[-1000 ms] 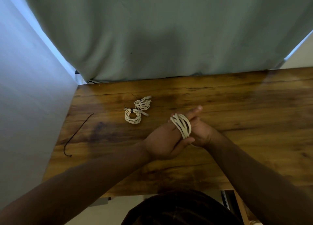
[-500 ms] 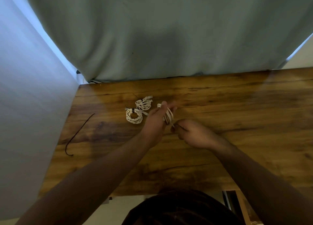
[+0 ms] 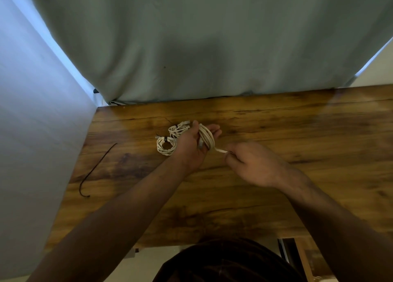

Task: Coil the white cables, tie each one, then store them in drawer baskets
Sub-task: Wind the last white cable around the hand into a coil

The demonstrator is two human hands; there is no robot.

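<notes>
Pinching the free end [image 3: 220, 151] of the white cable [image 3: 207, 137] between thumb and curled fingers, my right hand [image 3: 253, 164] sits low over the table [image 3: 308, 145], just right of my left. The short stretch between the hands runs nearly level, pointing right and slightly toward me.

My left hand [image 3: 190, 148] is extended with fingers fairly straight and thumb raised, and it bears the rest of that cable as several loops wound round the fingers. The loops form a narrow oval with its long axis running from far-left to near-right.

Just left of that hand, two coiled cables lie flat on the wood, touching each other – the nearer coil [image 3: 166, 147] with a dark tie across it, the farther coil [image 3: 179, 129] with a plug end pointing right.

Well apart toward the left edge lies a loose black tie [image 3: 96, 168], slanted, hooked at its near end. A wooden frame [image 3: 304, 258] shows below the table's near edge; what it holds cannot be made out. A grey-green cloth [image 3: 212, 47] hangs behind.
</notes>
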